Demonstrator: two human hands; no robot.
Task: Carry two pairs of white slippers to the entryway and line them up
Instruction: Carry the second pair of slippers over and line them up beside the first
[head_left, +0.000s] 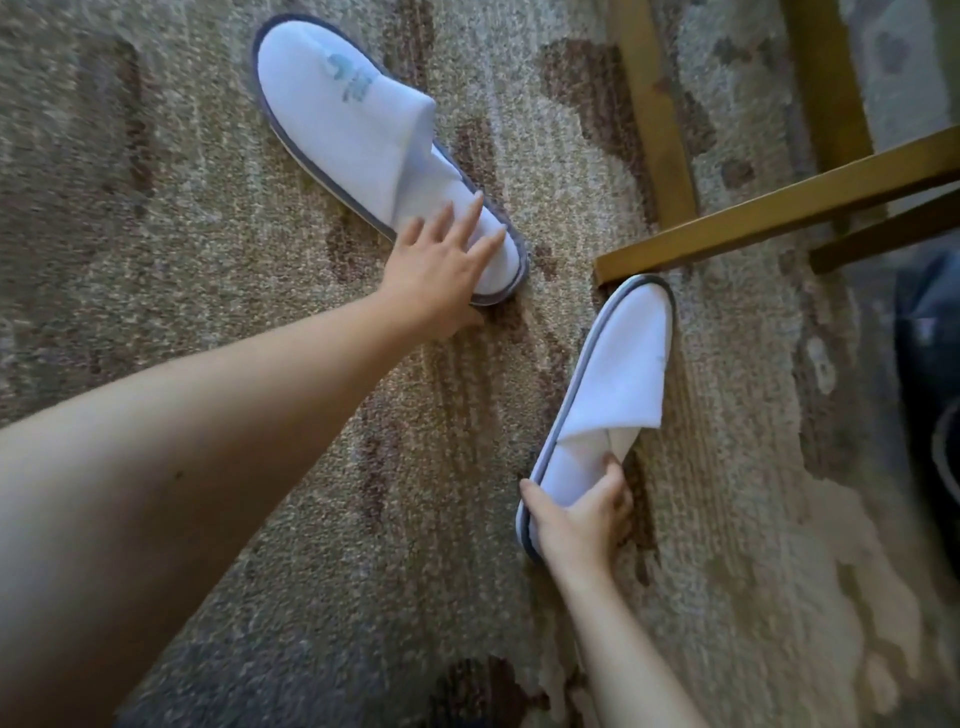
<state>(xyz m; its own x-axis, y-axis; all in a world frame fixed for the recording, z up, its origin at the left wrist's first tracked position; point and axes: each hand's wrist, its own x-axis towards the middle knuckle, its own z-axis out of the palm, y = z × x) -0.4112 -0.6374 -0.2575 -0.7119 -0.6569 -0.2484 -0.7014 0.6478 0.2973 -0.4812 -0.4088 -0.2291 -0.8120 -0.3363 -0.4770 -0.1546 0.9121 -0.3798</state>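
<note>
Two white slippers with grey-blue sole edging lie on a patterned carpet. The far slipper has a blue logo on its toe and points up-left. My left hand rests on its heel end, fingers spread over the insole and thumb under the sole edge. The near slipper points up toward a wooden leg. My right hand grips its heel, thumb on the left edge and fingers curled inside. No other slippers are in view.
Wooden furniture legs and a crossbar stand at the upper right, the crossbar's end touching the near slipper's toe. A dark object sits at the right edge. Brown-beige carpet spreads to the left.
</note>
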